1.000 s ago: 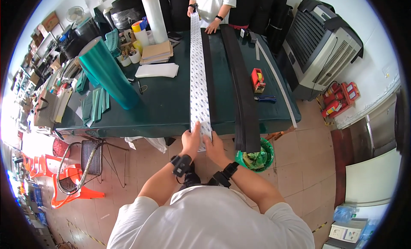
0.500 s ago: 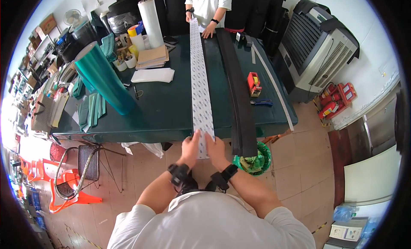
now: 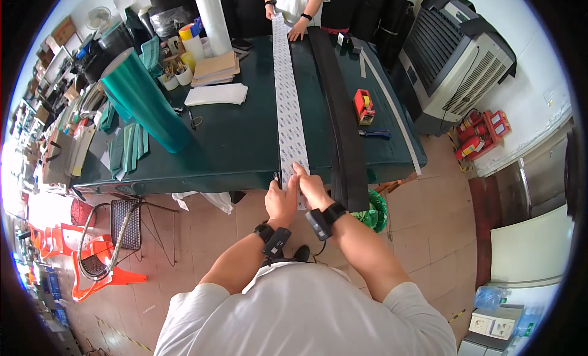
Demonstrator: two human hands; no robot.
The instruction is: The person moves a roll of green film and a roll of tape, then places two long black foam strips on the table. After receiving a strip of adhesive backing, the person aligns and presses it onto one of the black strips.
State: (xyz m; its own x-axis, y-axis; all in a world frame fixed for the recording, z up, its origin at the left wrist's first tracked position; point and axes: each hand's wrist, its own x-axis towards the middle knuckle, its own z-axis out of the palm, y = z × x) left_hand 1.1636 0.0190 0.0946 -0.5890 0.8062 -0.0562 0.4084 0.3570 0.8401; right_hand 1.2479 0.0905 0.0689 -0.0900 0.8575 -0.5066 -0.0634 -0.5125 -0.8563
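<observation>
A long white strip [image 3: 290, 105] printed with small bluish marks runs lengthwise over the table, its near end jutting past the front edge. Dark material shows along its left side. My left hand [image 3: 282, 202] is closed on the left edge near that end, thumb on top. My right hand [image 3: 313, 189] grips the right edge close beside it, its index finger stretched along the printed face. The fingers underneath are hidden. At the far end, another person's hand [image 3: 270, 12] holds the strip, and that person's other hand [image 3: 298, 29] rests on the table.
Long black strips [image 3: 343, 123] lie right of the white one, overhanging the green table [image 3: 226, 163]. Nearby are a red tape dispenser [image 3: 364, 107] and a blue-handled tool [image 3: 375, 134]. A green film roll [image 3: 147, 102] stands left; a green bin [image 3: 378, 212] sits below the front edge.
My right hand has shifted right and forward, its index finger now stretched out on the strip. My left hand has turned slightly and still grips it. The whole view has tilted a little.
</observation>
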